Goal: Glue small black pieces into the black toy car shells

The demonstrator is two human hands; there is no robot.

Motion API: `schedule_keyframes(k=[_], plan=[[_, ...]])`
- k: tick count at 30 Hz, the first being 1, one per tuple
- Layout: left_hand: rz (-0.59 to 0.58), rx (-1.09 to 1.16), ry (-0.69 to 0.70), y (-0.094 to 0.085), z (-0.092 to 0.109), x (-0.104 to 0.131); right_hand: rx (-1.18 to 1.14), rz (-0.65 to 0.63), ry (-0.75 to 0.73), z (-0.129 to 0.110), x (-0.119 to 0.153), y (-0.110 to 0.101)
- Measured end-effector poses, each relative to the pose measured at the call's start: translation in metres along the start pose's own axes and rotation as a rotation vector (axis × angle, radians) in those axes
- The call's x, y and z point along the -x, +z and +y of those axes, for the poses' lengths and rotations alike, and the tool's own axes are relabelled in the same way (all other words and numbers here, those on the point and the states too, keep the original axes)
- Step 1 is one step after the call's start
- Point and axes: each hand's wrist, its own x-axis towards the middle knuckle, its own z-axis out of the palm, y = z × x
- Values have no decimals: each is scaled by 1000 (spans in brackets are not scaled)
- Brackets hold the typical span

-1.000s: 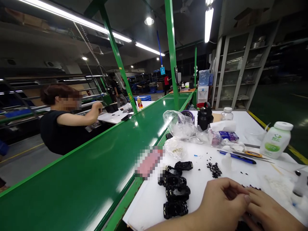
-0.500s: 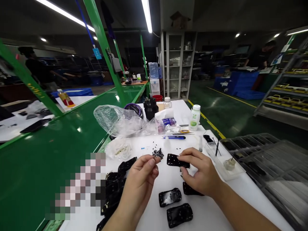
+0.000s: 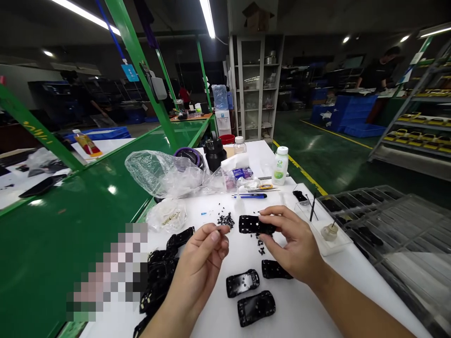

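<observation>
My right hand (image 3: 294, 239) grips a black model-car part (image 3: 252, 224) by its right end, fingertips above and thumb below. Light dots or holes show along its face. My left hand (image 3: 206, 251) is closed in a pinch to the left of it, apart from the part; anything between its fingertips is too small to make out. Just behind those fingertips lies a pile of tiny black pieces (image 3: 227, 219), with more small black bits (image 3: 261, 249) under the held part. Below my hands rest several black car parts, among them one with a shiny top (image 3: 243, 283) and a larger one (image 3: 256, 308).
More black car parts (image 3: 160, 277) are heaped left of my left forearm. Behind stand a clear bag of small pieces (image 3: 167, 217), a blue pen-like tool (image 3: 250, 195) and a white bottle (image 3: 281, 166). At right are a small glass jar (image 3: 330, 232) and clear compartment trays (image 3: 405, 249).
The view has shifted a little, so the table appears further up and left. The held car part now lies more level and faces me more. My left hand keeps its pinch.
</observation>
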Motion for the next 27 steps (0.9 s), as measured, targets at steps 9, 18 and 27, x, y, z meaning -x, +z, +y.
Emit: schedule_keyframes(k=[9,18,27], plan=[[89,-105,66,3,-4,2,-16,5,31,1,3,6],[23,-154,72,2,-7,1,-42,27,67,1,6,6],[56,-636,193,-7,-4,-1,-72,-51,143,5,8,10]])
